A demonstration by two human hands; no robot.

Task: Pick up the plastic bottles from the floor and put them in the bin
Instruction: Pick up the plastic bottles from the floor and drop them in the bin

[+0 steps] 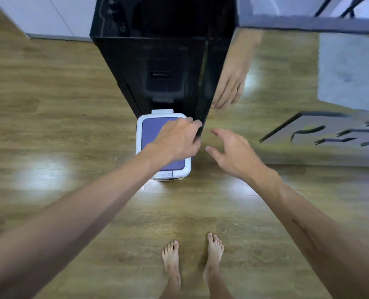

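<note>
A small white bin (139, 134) with a closed blue-purple lid (152, 131) stands on the wooden floor, against the foot of a tall black cabinet (164, 61). My left hand (177, 140) hovers over the bin's right half, its fingertips curled around the cabinet's lower right edge. My right hand (235, 152) is open, fingers spread, above the bare floor just right of the bin and holding nothing. No plastic bottle is in view.
A mirrored panel (287, 87) to the right of the cabinet reflects my right hand and the floor. My bare feet (192, 257) stand on the wooden floor (60, 126) in front of the bin. White wall panels run along the back left.
</note>
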